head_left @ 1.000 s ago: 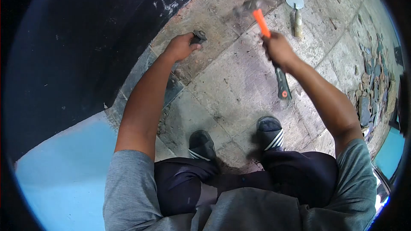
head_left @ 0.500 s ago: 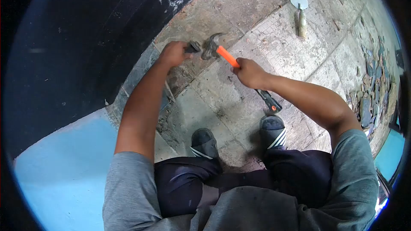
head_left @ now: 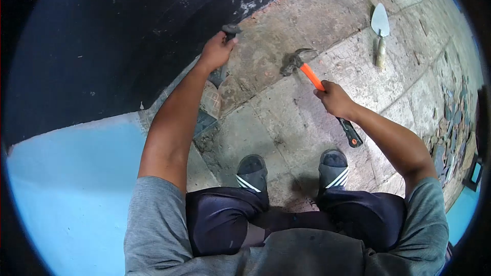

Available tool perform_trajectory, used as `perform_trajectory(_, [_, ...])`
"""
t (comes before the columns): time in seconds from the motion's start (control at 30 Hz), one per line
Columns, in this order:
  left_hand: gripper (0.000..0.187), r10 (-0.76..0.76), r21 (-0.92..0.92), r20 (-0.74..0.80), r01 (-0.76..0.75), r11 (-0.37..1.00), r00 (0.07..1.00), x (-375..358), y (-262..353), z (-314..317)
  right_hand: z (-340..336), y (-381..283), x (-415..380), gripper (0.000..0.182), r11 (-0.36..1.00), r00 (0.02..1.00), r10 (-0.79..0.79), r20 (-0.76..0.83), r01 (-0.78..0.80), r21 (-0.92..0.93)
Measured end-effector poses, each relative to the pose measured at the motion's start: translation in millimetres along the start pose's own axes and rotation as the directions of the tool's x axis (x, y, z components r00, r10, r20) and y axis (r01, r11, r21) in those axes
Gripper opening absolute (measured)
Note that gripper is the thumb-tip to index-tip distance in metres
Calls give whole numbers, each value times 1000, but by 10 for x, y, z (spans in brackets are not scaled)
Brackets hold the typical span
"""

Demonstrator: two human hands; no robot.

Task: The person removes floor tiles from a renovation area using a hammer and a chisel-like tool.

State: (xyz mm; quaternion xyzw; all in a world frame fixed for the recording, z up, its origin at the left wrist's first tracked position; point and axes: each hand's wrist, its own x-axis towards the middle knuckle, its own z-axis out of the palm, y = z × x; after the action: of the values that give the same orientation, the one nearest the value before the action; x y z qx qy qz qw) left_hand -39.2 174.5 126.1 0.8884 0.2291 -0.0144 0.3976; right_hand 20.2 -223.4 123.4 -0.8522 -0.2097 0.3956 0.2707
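My left hand point(head_left: 217, 51) is closed around a dark chisel point(head_left: 231, 29), whose flared end shows above the fingers; the rest is hidden by the hand. It is beside the foot of the black wall point(head_left: 128, 46). My right hand point(head_left: 335, 100) grips a claw hammer point(head_left: 310, 75) by its orange and black handle. The hammer's head points up and left over the floor, apart from the chisel. Below my left hand, next to my forearm, lie a pale broken tile piece point(head_left: 210, 101) and a dark tile piece point(head_left: 204, 121).
A pointed trowel point(head_left: 379, 20) lies on the worn tile floor point(head_left: 266, 122) at upper right. Many broken tile pieces point(head_left: 454, 122) are heaped along the right. A light blue wall point(head_left: 71, 174) is at lower left. My sandalled feet point(head_left: 252, 171) stand on the floor.
My left hand has moved up with the chisel, closer to the black wall. The hammer has moved right, away from the chisel. The view has shifted, showing the tile pieces by my left forearm more fully.
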Motion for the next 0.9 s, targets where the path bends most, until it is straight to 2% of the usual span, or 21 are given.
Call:
perform_trajectory(0.03, [42,4,-93,-34,-7,996,999,68,-33,11,7,27,1,37,1000,1000,-4,-3,4,10])
perform_trajectory(0.13, [41,86,-122,-115,-100,987,990,225,-93,40,44,66,26,37,1000,1000,-4,-9,5,28])
perform_trajectory(0.43, [39,68,83,60,-73,994,996,85,154,78,64,26,-1,37,996,999,35,-5,-35,78])
perform_trajectory(0.57, [39,126,211,150,-156,965,981,194,136,111,-78,-109,-54,35,979,997,69,18,-71,188])
perform_trajectory(0.67, [39,117,231,188,-160,960,975,164,296,111,-399,-354,-41,31,936,993,66,-94,-29,351])
perform_trajectory(0.73, [39,75,219,235,-128,967,969,195,302,143,-720,-630,-65,29,933,955,8,-298,100,345])
perform_trajectory(0.8, [41,84,273,217,-143,951,973,221,289,188,-1054,-806,-10,27,900,876,-86,-475,273,340])
perform_trajectory(0.87, [42,92,298,213,-155,942,973,266,255,221,-1247,-1019,25,29,794,735,-135,-665,482,372])
perform_trajectory(0.9, [43,95,297,218,-159,942,971,288,241,226,-1246,-1076,79,28,785,675,-122,-728,515,346])
